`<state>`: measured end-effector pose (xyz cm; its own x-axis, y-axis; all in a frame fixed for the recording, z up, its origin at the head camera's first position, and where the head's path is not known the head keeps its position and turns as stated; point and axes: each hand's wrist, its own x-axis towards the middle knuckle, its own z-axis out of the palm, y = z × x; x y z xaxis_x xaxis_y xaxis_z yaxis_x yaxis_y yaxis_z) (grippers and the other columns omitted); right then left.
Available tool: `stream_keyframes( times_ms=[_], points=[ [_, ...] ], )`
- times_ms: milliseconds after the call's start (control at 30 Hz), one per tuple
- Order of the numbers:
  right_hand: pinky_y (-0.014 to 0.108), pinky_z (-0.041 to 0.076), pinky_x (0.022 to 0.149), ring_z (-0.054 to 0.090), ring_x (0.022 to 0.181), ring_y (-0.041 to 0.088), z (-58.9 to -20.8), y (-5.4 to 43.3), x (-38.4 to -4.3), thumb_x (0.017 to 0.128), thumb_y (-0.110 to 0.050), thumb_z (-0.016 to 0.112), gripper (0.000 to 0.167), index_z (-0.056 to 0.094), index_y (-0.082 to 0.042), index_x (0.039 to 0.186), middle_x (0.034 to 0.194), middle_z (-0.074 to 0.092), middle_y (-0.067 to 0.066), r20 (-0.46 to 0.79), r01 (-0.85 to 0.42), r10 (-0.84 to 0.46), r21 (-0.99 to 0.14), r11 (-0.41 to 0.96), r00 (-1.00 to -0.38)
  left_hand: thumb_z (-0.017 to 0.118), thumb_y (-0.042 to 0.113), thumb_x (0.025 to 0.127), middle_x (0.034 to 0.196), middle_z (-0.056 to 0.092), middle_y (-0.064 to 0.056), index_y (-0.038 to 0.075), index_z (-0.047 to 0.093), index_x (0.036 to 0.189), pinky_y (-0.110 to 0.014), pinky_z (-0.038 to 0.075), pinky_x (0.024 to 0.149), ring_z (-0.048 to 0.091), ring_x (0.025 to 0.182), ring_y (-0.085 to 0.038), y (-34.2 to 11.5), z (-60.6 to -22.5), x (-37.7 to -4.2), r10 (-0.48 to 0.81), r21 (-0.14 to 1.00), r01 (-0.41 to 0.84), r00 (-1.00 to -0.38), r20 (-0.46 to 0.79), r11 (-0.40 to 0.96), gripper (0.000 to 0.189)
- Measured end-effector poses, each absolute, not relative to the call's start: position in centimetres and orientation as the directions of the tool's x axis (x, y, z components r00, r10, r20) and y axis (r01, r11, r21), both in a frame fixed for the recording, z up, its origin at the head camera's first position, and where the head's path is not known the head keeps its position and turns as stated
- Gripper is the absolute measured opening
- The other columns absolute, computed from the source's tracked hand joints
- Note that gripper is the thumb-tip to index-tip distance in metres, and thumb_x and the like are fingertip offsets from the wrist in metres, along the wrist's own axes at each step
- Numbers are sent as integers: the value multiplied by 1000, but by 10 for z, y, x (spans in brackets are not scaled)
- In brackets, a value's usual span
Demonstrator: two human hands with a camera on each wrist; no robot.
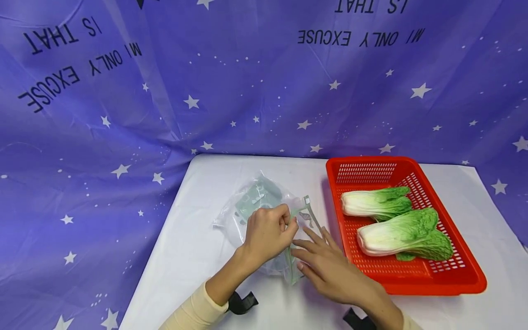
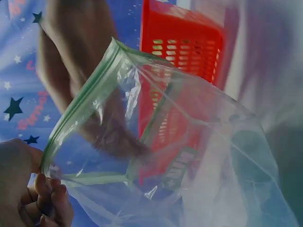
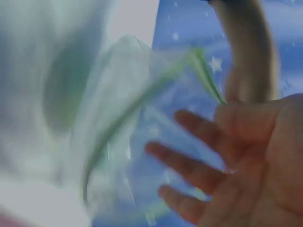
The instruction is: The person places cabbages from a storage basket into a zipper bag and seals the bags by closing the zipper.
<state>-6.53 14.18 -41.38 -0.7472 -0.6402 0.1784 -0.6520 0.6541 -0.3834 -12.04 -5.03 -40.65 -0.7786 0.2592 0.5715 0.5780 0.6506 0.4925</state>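
Note:
A clear plastic zip bag (image 1: 231, 222) with a green zip edge lies on the white table, its mouth gaping to the right. A pale green panel (image 1: 260, 197) shows on its far part. My left hand (image 1: 268, 233) pinches the bag's edge at the mouth; the left wrist view shows curled fingers on the green zip strip (image 2: 90, 94). My right hand (image 1: 334, 272) is at the mouth with its fingers extended and spread. In the right wrist view these fingers (image 3: 184, 165) overlap the bag's opening; whether they touch the film I cannot tell.
A red perforated plastic basket (image 1: 462, 279) stands on the table (image 1: 165, 275) to the right, close to my right hand. Two Chinese cabbages (image 1: 387, 238) lie in it. Behind the table hangs a purple star-patterned cloth (image 1: 247, 91).

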Motion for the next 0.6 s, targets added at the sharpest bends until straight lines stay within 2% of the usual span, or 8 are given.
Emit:
stream_keyframes(
  times_ms=[67, 133, 233, 300, 433, 500, 600],
  points=[
    [56, 33, 105, 49, 129, 25, -401, 165, -69, 94, -22, 65, 20, 70, -18, 114, 122, 65, -3, 235, -641, -604, -412, 648, -762, 69, 18, 76, 46, 38, 18, 21, 48, 59, -21, 29, 37, 37, 41, 0, -48, -407, -127, 262, 487, 571, -784, 563, 660, 27],
    [50, 44, 96, 60, 115, 21, -390, 194, -78, 90, -21, 70, 26, 70, -17, 116, 116, 67, -5, 276, -612, -547, -408, 678, -790, 70, 19, 76, 46, 38, 17, 21, 48, 59, -22, 30, 37, 38, 41, -2, -47, -407, -133, 256, 489, 558, -793, 553, 671, 28],
    [51, 50, 84, 65, 103, 26, -381, 244, -98, 84, -25, 77, 34, 70, -13, 115, 111, 69, 2, 281, -549, -475, -330, 768, -834, 70, 19, 77, 46, 38, 17, 22, 48, 57, -24, 31, 38, 39, 41, -3, -45, -408, -141, 241, 505, 531, -812, 531, 680, 30],
    [59, 44, 85, 60, 110, 36, -378, 278, -111, 79, -33, 81, 49, 67, -12, 121, 119, 65, 11, 213, -491, -449, -239, 837, -868, 70, 20, 78, 46, 38, 17, 23, 47, 57, -24, 31, 39, 40, 42, -4, -44, -408, -145, 232, 514, 514, -825, 515, 687, 30],
    [75, 29, 88, 39, 124, 53, -383, 333, -125, 71, -54, 81, 85, 51, -13, 140, 138, 47, 27, -26, -401, -406, -102, 910, -914, 69, 21, 80, 45, 38, 17, 23, 47, 57, -24, 33, 39, 40, 42, -4, -41, -409, -150, 236, 521, 499, -839, 491, 692, 31],
    [78, 23, 90, 31, 129, 56, -389, 352, -127, 67, -61, 80, 99, 42, -16, 147, 144, 39, 30, -126, -377, -386, -90, 922, -914, 68, 21, 80, 45, 38, 16, 23, 47, 57, -25, 33, 40, 41, 42, -4, -40, -409, -151, 238, 520, 497, -841, 485, 694, 31],
    [79, 15, 94, 24, 132, 58, -397, 368, -126, 61, -62, 83, 113, 32, -20, 153, 147, 33, 30, -183, -374, -393, -132, 918, -901, 68, 22, 80, 45, 38, 17, 23, 47, 57, -25, 33, 40, 41, 42, -4, -39, -410, -152, 238, 520, 495, -843, 483, 696, 31]
  ],
)
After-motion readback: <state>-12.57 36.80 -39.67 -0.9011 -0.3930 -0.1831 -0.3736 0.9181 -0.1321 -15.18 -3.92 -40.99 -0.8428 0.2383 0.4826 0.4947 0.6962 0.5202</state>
